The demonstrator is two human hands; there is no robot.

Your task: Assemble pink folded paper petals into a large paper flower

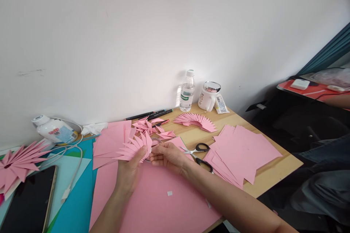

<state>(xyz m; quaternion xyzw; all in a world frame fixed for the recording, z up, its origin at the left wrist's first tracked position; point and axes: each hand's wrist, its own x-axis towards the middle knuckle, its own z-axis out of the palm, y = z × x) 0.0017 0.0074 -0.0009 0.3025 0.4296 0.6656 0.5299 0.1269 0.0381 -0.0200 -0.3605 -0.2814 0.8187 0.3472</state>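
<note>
Far left of desk: finished pink paper star (12,164) beside a dark phone (27,200); white cable (74,167) runs across the teal sheet (79,204).

Left hand (129,173) – forearm comes up from the bottom edge, palm turned away from the camera, wrist slightly bent back. Fingers curled closed around the pink paper fan (136,146), thumb lying along its lower right edge. The fan's pleats spread up and to the left, above the knuckles, clear of the desk.

Right hand (168,156) – forearm enters from the lower right, lying low over the big pink sheet (164,200). Hand on its side, thumb and fingertips closed in a pinch at the fan's base (the exact contact point is hidden by the left thumb). The two hands meet there – touching or nearly so.

Just right of that hand: scissors (201,154), then a loose stack of pink squares (240,153). Behind, a second fan (195,121), water bottle (187,93) and mug (209,96) near the wall.
</note>
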